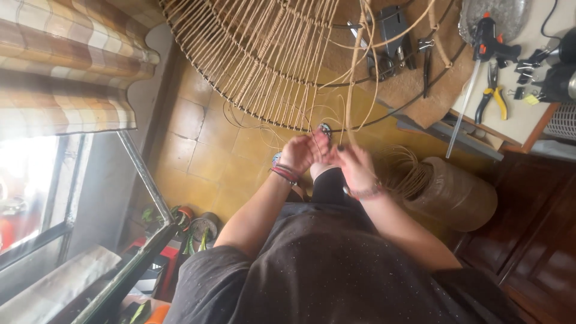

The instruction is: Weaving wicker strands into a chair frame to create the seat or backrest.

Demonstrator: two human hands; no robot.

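Pale rattan strands (354, 90) hang from a round, half-woven wire frame (264, 72) tilted above the tiled floor.

Home craft workshop, yellow tiled floor (204, 144), half-woven rattan frame (264, 54), workbench (528, 114) with glue gun (489, 36) and pliers (492, 96), checked window blind (66, 66), dark wooden cabinet (534, 234)

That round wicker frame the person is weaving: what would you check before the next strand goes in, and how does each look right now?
1. Both hands on the strands: ok; left hand and right hand meet at the rim of the wire-and-cane frame.
2. Loose cane strands untangled: cannot tell.
3. Spare cane in reach: ok; a coil sits in the basket beside the right arm.
4. Pliers and glue gun at hand: ok, on the worktable.
5. Grip firmness: cannot tell.
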